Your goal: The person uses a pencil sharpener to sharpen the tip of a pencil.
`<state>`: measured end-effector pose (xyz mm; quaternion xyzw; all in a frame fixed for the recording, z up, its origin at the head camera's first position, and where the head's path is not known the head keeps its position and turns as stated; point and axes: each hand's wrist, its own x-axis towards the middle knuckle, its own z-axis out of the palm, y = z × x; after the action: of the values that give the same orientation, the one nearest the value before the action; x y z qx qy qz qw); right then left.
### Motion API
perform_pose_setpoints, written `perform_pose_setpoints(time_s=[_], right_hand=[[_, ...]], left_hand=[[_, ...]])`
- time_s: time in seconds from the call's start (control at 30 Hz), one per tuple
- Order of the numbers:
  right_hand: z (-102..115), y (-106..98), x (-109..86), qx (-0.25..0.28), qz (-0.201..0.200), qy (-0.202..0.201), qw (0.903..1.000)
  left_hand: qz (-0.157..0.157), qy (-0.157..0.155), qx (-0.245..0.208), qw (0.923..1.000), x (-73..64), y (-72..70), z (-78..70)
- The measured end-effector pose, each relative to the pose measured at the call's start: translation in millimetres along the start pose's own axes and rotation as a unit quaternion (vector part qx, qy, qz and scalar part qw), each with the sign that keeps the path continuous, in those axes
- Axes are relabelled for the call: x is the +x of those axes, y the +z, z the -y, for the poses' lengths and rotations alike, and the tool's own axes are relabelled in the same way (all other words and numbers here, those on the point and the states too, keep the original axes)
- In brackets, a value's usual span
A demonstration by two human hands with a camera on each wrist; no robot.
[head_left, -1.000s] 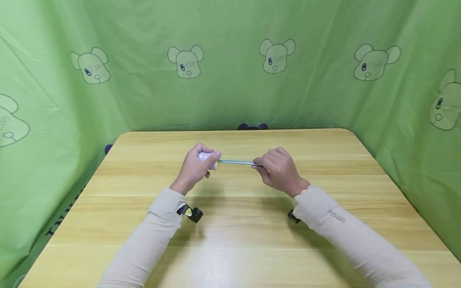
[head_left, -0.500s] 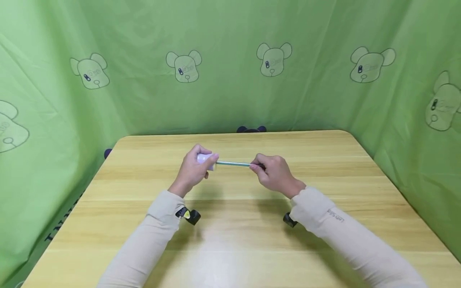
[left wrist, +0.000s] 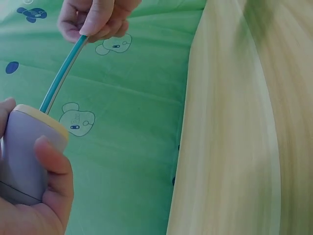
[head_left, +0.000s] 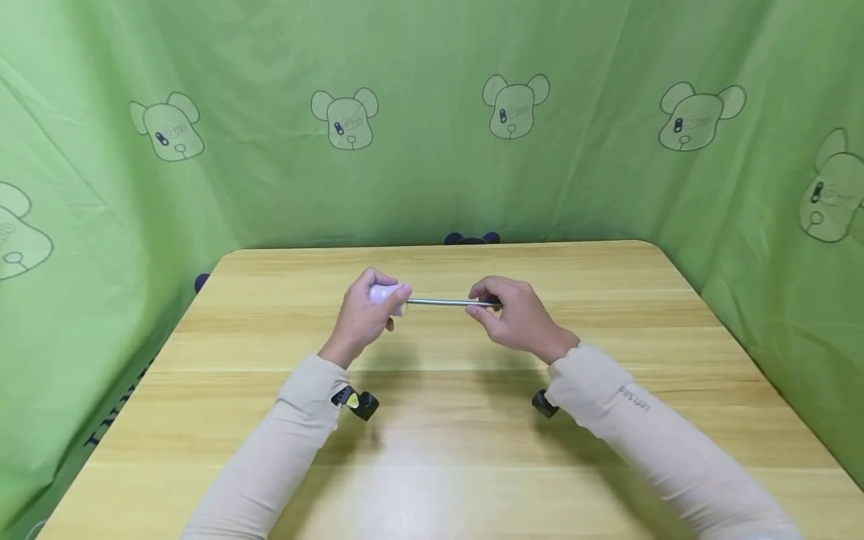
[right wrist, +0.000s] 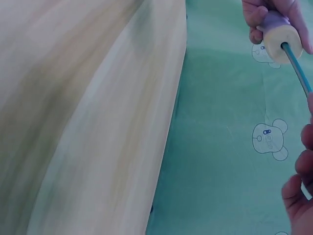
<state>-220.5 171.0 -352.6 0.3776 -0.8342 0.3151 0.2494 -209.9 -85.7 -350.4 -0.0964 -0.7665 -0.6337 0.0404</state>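
Note:
My left hand [head_left: 361, 315] grips a small lavender pencil sharpener [left wrist: 24, 152] with a cream end face [right wrist: 279, 41]. A teal pencil [left wrist: 63, 73] runs from the round hole in that face across to my right hand [head_left: 520, 319]. Between thumb and fingers, my right hand pinches the pencil towards its far end. Both hands are held above the table, with the pencil nearly level in the head view. The pencil's tip is hidden inside the sharpener.
A light wood-grain table [head_left: 439, 435] lies beneath both hands. Green cloth [head_left: 432, 187] printed with bear heads hangs behind the table and along both sides. Each wrist wears a small black camera, such as the left one [head_left: 364, 405].
The right hand's fingers have shifted round the pencil, the forefinger now straighter and the pencil's dark end more exposed. The left hand and sharpener stay nearly in place.

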Motion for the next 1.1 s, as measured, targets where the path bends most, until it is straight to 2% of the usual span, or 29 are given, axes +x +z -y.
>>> perform_pose_setpoints(time_s=[0.07, 0.17, 0.27, 0.33, 0.5, 0.63, 0.73, 0.83, 0.93, 1.03, 1.1], right_hand=[[-2.3, 0.8, 0.2, -0.047, -0.034, -0.044, 0.9973], [-6.6, 2.7, 0.7, -0.120, -0.100, -0.094, 0.9833], [-9.9, 4.3, -0.1, -0.151, -0.145, -0.106, 0.9721], [-12.3, 5.0, -1.2, -0.157, -0.161, -0.112, 0.9680], [-16.9, 6.2, -5.6, -0.132, -0.154, -0.155, 0.9669], [-17.7, 7.6, -8.2, -0.108, -0.148, -0.185, 0.9655], [-17.2, 9.8, -8.7, -0.115, -0.163, -0.207, 0.9578], [-17.3, 12.5, -8.6, -0.135, -0.181, -0.223, 0.9483], [-18.5, 14.4, -9.0, -0.149, -0.192, -0.223, 0.9440], [-20.3, 15.0, -10.7, -0.147, -0.187, -0.206, 0.9491], [-20.7, 14.6, -12.4, -0.132, -0.167, -0.176, 0.9611]], left_hand=[[-0.003, -0.004, -0.007, 1.0000, 0.2, 0.3, 0.6], [-0.006, -0.009, -0.014, 0.9998, 0.2, 0.7, 0.4], [-0.005, -0.011, -0.015, 0.9998, 0.2, 0.9, -1.4], [-0.003, -0.010, -0.013, 0.9999, 0.2, 1.1, -3.0], [0.003, -0.010, -0.007, 0.9999, 0.1, 0.8, -5.3], [0.023, -0.013, 0.008, 0.9996, -0.3, 0.0, -4.1], [0.037, -0.012, 0.018, 0.9991, -0.3, 0.0, -2.6], [0.037, -0.007, 0.019, 0.9991, 0.0, 1.3, -0.9], [0.036, -0.008, 0.014, 0.9992, 0.4, 4.2, -0.2], [0.041, -0.016, 0.016, 0.9989, 0.3, 7.1, 0.7], [0.045, -0.020, 0.020, 0.9986, -0.2, 8.2, 1.3]])
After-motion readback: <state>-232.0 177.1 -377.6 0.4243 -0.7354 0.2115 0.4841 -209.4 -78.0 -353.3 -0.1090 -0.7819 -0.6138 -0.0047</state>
